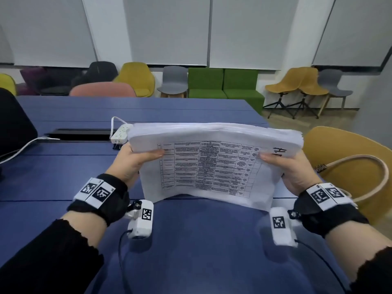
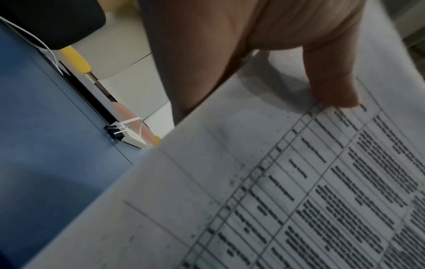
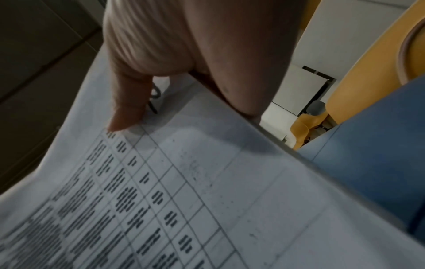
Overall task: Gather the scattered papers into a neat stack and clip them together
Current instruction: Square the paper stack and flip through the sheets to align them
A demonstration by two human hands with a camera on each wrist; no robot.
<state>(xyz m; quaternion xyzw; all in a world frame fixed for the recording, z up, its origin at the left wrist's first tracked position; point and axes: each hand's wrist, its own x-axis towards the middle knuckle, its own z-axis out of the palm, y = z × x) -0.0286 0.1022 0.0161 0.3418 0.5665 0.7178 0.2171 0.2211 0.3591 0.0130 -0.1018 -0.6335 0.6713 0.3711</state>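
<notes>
A thick stack of white papers with a printed table on its front sheet stands on its lower edge on the blue table, tilted toward me. My left hand grips its left side, thumb on the front sheet. My right hand grips the right side the same way, thumb pressing the front page. The fingers behind the stack are hidden. A black binder clip lies on the table just left of the stack, seen also as the binder clip in the left wrist view.
A white power strip with its cord lies behind the clip, next to a dark cable slot. A yellow chair with a cream bag strap stands at the table's right side. More chairs and a green sofa line the far wall.
</notes>
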